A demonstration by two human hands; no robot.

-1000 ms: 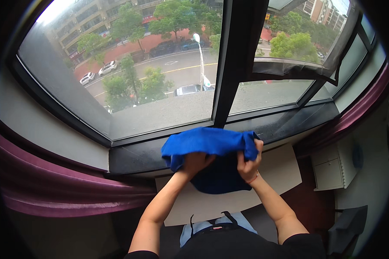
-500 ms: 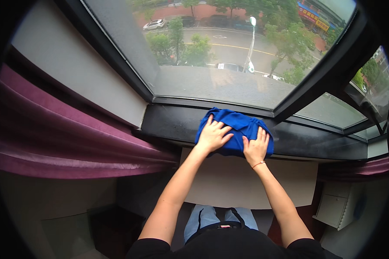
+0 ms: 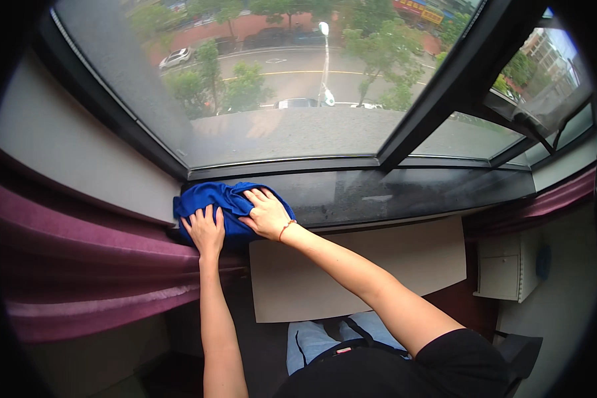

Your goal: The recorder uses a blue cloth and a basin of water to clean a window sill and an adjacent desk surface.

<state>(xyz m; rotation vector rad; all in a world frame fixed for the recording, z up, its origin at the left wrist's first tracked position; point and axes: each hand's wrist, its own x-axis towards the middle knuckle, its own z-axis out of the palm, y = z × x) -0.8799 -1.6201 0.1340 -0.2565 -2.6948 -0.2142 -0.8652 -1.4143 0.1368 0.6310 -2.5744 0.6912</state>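
A blue cloth (image 3: 229,196) lies bunched at the left end of the dark, glossy windowsill (image 3: 351,192), close against the side wall. My left hand (image 3: 205,231) presses on its front part, fingers spread. To the right of it, my right hand (image 3: 266,215) rests on the cloth's right part with its fingers apart and slightly bent. A thin red band (image 3: 286,229) circles my right wrist. Parts of the cloth under both palms are hidden.
Purple curtains (image 3: 99,259) hang at the left, their edge near my left forearm. A pale board or tabletop (image 3: 358,272) lies below the sill. The window frame (image 3: 438,99) rises behind it, and a small white cabinet (image 3: 501,275) stands at the right.
Both hands and the blue cloth have slid left along the sill, from its middle to the left corner. My view has shifted too, showing more of the sill's right part.
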